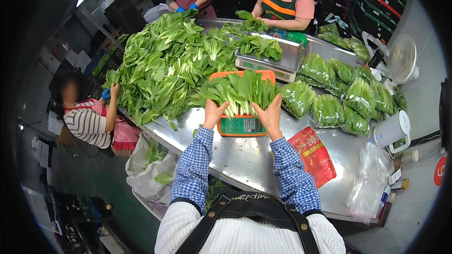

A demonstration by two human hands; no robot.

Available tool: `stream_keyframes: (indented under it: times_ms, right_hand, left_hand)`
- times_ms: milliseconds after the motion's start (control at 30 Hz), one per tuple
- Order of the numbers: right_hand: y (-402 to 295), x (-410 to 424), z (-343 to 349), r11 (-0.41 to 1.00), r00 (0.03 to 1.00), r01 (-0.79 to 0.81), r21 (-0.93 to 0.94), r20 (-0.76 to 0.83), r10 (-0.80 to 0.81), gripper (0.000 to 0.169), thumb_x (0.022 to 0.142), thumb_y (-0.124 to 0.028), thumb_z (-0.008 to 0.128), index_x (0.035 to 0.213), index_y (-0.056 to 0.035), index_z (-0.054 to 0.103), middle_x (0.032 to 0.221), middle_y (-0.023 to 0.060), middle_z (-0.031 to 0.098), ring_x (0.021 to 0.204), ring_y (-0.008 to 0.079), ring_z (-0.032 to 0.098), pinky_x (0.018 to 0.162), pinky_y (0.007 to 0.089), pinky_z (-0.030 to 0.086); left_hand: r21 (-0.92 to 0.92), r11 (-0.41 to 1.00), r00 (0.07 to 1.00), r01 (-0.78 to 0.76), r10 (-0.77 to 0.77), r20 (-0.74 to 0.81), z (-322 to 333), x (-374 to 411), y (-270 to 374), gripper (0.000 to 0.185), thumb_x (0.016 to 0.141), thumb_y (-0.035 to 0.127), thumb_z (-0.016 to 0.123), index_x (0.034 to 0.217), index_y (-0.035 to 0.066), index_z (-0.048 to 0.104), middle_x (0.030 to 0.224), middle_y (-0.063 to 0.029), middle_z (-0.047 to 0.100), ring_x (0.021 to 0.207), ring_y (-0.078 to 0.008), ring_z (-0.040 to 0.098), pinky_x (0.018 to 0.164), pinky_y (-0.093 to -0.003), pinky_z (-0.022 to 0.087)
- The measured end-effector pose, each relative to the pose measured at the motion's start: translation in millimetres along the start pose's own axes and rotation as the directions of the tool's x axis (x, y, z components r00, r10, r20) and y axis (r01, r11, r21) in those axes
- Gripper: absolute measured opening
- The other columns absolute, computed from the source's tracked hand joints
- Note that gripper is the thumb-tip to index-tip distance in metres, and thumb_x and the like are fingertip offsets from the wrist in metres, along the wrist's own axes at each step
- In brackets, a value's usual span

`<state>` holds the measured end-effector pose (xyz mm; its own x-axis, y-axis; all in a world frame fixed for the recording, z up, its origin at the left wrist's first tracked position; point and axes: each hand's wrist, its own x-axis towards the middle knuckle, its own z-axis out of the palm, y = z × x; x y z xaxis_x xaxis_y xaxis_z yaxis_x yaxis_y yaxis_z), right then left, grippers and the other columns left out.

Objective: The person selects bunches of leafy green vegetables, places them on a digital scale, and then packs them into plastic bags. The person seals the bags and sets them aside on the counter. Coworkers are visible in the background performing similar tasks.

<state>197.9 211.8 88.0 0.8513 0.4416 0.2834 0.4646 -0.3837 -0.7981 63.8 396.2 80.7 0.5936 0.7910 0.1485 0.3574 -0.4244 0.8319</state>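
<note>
A bunch of leafy greens with pale stems, resembling bok choy, lies across an orange digital scale. My left hand cups the left side of the bunch, its thumb against the stems. On the opposite side, my right hand cups the bunch, with its thumb also near the stem ends. Leaves partly hide the fingertips of both hands. The scale's green keypad panel faces me below the stems. Behind it stands a second scale, with loose greens on its metal pan.
A large heap of greens covers the left of the steel table. Bagged greens, a red printed bag, clear plastic bags, an electric kettle and a fan stand right. Three co-workers surround the table; some handle greens.
</note>
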Motion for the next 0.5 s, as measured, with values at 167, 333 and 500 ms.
stream_keyframes:
  times_ms: [167,333,500]
  right_hand:
    - [6,-1,44,0.999,1.000,0.020,-0.026,-0.003,-0.020,0.085,0.086,-0.033,0.058,0.135,0.0194,0.012,0.137,0.0411,0.022,0.128,0.0501,0.027,0.109,0.0470,0.023]
    - [-8,-4,44,1.000,1.000,0.010,-0.012,0.010,-0.010,0.086,0.083,-0.036,0.061,0.132,0.0209,0.020,0.135,0.0409,0.025,0.126,0.0490,0.029,0.107,0.0472,0.025]
    - [16,-10,3,0.997,0.999,0.053,-0.048,-0.008,-0.054,0.083,0.078,-0.037,0.068,0.131,0.0154,0.031,0.131,0.0368,0.036,0.121,0.0475,0.037,0.104,0.0461,0.031]
  left_hand:
    - [0.274,0.960,0.998,-0.066,0.069,-0.004,53,9,2,0.053,0.083,0.018,0.061,0.117,-0.014,0.036,0.113,-0.0340,0.051,0.109,-0.0433,0.049,0.094,-0.0474,0.035]
    - [0.223,0.972,0.997,-0.072,0.075,-0.006,29,18,-26,0.046,0.082,0.024,0.064,0.106,-0.011,0.046,0.106,-0.0290,0.054,0.100,-0.0399,0.051,0.090,-0.0480,0.036]
    - [0.355,0.928,0.925,-0.115,0.230,-0.302,-32,-35,-54,0.036,0.081,0.025,0.067,0.098,-0.003,0.053,0.091,-0.0187,0.059,0.084,-0.0303,0.056,0.073,-0.0397,0.045]
